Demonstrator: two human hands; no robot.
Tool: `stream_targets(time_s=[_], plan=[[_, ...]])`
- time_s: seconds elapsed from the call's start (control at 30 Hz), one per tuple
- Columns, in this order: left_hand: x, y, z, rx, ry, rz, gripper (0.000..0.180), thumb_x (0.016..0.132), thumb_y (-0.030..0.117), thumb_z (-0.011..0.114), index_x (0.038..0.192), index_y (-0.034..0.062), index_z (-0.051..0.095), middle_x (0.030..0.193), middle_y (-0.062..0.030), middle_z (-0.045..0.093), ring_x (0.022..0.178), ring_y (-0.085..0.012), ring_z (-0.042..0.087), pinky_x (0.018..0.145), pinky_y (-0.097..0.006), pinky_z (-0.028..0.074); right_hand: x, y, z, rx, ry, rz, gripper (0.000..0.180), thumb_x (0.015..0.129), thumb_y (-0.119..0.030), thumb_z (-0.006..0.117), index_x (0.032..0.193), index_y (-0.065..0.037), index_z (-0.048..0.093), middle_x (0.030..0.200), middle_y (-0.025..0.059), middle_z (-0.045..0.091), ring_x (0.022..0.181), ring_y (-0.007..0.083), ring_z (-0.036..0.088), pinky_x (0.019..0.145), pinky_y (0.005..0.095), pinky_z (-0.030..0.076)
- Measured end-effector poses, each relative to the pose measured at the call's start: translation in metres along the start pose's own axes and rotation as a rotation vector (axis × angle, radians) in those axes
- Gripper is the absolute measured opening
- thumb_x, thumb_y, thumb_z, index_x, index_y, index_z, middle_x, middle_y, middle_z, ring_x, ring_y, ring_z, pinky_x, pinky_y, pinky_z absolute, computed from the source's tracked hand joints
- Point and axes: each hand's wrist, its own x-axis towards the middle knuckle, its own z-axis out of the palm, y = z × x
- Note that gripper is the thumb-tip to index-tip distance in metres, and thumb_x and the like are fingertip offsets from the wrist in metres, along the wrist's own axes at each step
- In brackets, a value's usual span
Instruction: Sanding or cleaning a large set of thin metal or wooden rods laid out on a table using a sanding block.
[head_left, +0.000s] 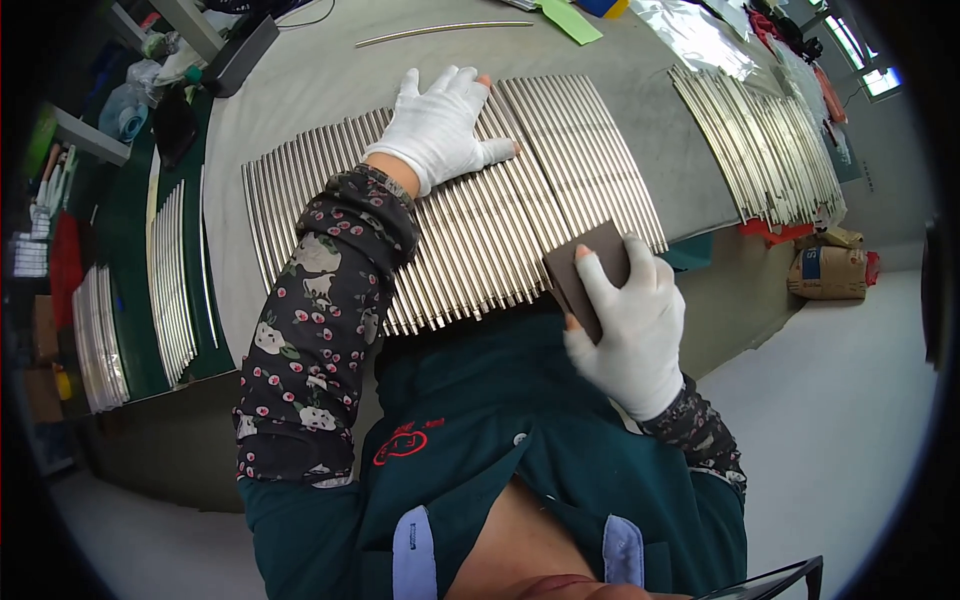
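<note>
A wide row of slim metal rods [590, 150] lies side by side on the grey table in front of me. My left hand [437, 122], in a white glove with bare fingertips showing, rests spread and flat across the far middle of the row. Gripped between thumb and fingers of my gloved right hand [638, 325] is a square grey-brown sanding pad [606, 252]. The pad is tilted over the near right end of the rods, by the table's front edge. Whether it touches the rods I cannot tell.
Another bundle of metal rods [755, 145] lies at the table's right. One loose rod [445, 33] and a green strip [571, 20] are at the far side. More rods [172, 285] lie on a green surface at left. A brown sack [828, 272] stands beyond the right edge.
</note>
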Motion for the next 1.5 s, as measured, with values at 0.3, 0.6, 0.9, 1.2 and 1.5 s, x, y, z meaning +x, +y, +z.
stream_targets(time_s=[0.3, 0.6, 0.9, 1.2, 1.5], plan=[[-0.002, -0.001, 0.002, 0.030, 0.007, 0.003, 0.089, 0.082, 0.068, 0.049, 0.137, -0.0009, 0.041, 0.142, -0.0168, 0.042, 0.136, -0.0294, 0.034, 0.112, -0.052, 0.021, -0.034, 0.017, -0.013, 0.072, 0.015, 0.013, 0.068, 0.057, -0.022, 0.075, 0.122, -0.015, 0.057, 0.129, 0.0237, 0.043, 0.106, 0.0364, 0.047, 0.086, 0.0443, 0.042], [-0.002, 0.000, 0.001, 0.106, -0.050, -0.012, 0.089, 0.084, 0.069, 0.045, 0.143, 0.0041, 0.035, 0.146, -0.0142, 0.037, 0.138, -0.0259, 0.031, 0.113, -0.053, 0.016, -0.030, 0.016, -0.007, 0.134, 0.019, 0.018, 0.068, 0.057, -0.023, 0.076, 0.122, -0.016, 0.056, 0.127, 0.0223, 0.044, 0.107, 0.0360, 0.047, 0.087, 0.0449, 0.041], [-0.001, -0.001, -0.001, 0.109, -0.074, 0.002, 0.088, 0.084, 0.068, 0.045, 0.144, 0.0039, 0.035, 0.146, -0.0149, 0.036, 0.137, -0.0258, 0.033, 0.113, -0.052, 0.017, 0.006, -0.001, 0.007, 0.125, 0.005, -0.015, 0.062, 0.060, -0.024, 0.074, 0.119, -0.012, 0.058, 0.116, 0.0221, 0.048, 0.094, 0.0338, 0.053, 0.070, 0.0400, 0.047], [-0.007, -0.001, -0.002, 0.086, -0.050, -0.009, 0.089, 0.084, 0.067, 0.047, 0.143, 0.0020, 0.035, 0.145, -0.0171, 0.037, 0.137, -0.0278, 0.033, 0.114, -0.050, 0.017, 0.009, -0.007, -0.002, 0.028, 0.017, -0.108, 0.060, 0.062, -0.024, 0.073, 0.118, -0.010, 0.059, 0.106, 0.0195, 0.050, 0.086, 0.0298, 0.055, 0.064, 0.0372, 0.048], [-0.002, -0.001, 0.003, 0.093, -0.053, 0.008, 0.089, 0.085, 0.069, 0.044, 0.144, 0.0028, 0.034, 0.146, -0.0177, 0.035, 0.138, -0.0286, 0.031, 0.115, -0.048, 0.016, 0.007, -0.002, 0.000, 0.037, 0.008, -0.110, 0.058, 0.061, -0.025, 0.074, 0.115, -0.010, 0.060, 0.114, 0.0234, 0.049, 0.089, 0.0323, 0.054, 0.066, 0.0395, 0.049]])
